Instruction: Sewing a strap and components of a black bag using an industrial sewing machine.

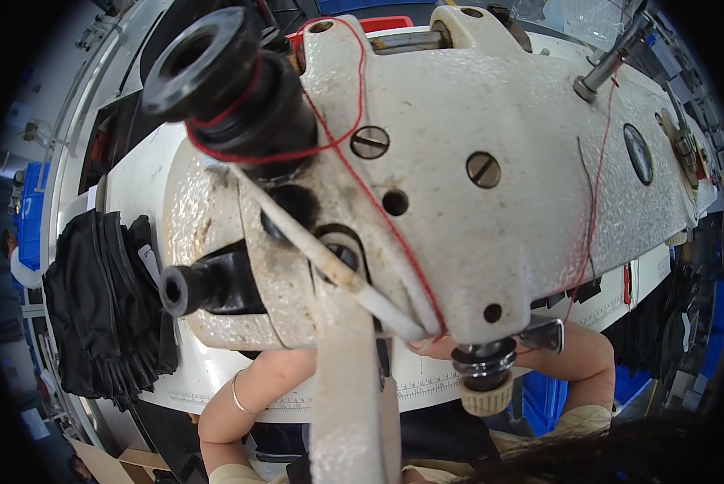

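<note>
The white sewing machine head (491, 161) fills the view, its long axis running left to right, and hides both hands beneath it. The left forearm (241, 395) and right forearm (580, 363) reach up under it toward the needle end; finger state cannot be told. Red thread (394, 234) runs across the casing above them.

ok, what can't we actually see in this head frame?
- Both hands: head view, hidden under the sewing machine head; only the left forearm and right forearm show.
- Needle area and workpiece: hidden by the same machine body.
- Black fabric stack: individual pieces too dark to distinguish.
</note>
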Available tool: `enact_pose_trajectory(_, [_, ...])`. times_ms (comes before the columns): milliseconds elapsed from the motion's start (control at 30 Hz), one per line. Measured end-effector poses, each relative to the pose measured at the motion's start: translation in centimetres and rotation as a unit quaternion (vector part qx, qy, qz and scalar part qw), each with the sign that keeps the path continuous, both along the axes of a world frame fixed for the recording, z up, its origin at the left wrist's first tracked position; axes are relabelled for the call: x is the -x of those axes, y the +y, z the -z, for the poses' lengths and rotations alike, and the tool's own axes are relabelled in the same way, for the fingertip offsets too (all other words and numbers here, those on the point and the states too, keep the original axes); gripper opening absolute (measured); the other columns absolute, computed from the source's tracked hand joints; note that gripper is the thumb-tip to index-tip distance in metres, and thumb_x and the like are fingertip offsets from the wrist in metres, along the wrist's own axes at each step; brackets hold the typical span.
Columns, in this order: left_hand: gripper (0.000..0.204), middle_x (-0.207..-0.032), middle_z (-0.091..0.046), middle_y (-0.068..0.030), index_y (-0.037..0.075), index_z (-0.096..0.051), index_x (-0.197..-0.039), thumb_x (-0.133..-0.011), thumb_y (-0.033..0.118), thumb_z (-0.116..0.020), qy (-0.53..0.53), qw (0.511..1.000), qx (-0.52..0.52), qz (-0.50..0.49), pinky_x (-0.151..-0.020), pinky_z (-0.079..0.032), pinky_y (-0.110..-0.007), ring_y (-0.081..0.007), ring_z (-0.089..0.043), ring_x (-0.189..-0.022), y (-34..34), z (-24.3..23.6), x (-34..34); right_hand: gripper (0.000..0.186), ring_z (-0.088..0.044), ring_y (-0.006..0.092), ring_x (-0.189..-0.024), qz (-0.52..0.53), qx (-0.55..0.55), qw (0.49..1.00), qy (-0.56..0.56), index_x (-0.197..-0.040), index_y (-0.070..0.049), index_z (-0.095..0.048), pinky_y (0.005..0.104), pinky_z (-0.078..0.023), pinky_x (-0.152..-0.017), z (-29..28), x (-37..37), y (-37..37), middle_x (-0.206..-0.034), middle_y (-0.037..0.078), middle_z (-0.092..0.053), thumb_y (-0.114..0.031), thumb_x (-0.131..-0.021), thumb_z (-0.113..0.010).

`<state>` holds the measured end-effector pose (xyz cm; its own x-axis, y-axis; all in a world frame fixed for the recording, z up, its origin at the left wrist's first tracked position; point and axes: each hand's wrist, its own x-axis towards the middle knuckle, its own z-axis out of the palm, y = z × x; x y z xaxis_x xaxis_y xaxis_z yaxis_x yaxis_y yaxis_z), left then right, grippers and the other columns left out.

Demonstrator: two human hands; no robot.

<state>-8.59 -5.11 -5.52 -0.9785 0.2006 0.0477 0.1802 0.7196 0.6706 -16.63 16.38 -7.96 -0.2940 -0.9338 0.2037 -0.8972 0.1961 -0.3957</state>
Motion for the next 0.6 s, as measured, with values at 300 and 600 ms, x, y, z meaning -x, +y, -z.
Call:
enact_pose_trajectory(300, [0.037,-0.111,-0.063,-0.014,0.008,-0.065,-0.108,-0.071,0.007,-0.066,-0.04,0.999,-0.029,0.019,-0.09,-0.048,-0.042,-0.0324,-0.061,-0.102,0.3,0.0,-0.3,0.018,-0.057,0.0209,-0.077,0.01,0.094,0.976,0.194,-0.081,-0.006,-0.064,0.0308,-0.049,-0.065,-2.1,0.9,-0.6,-0.082,0.006,-0.059,-0.016,-0.066,-0.061])
enact_pose_trajectory(600, [0.042,-0.1,-0.058,-0.0186,-0.002,-0.063,-0.097,-0.056,0.003,-0.068,0.119,0.981,0.152,0.023,-0.078,-0.045,-0.049,-0.0361,-0.055,-0.096,1.1,1.9,0.0,0.039,-0.059,0.0217,-0.083,-0.027,0.072,0.968,0.239,-0.103,0.002,-0.059,0.0343,-0.046,-0.079,-1.7,0.6,-0.4,-0.084,0.008,-0.063,-0.016,-0.069,-0.055])
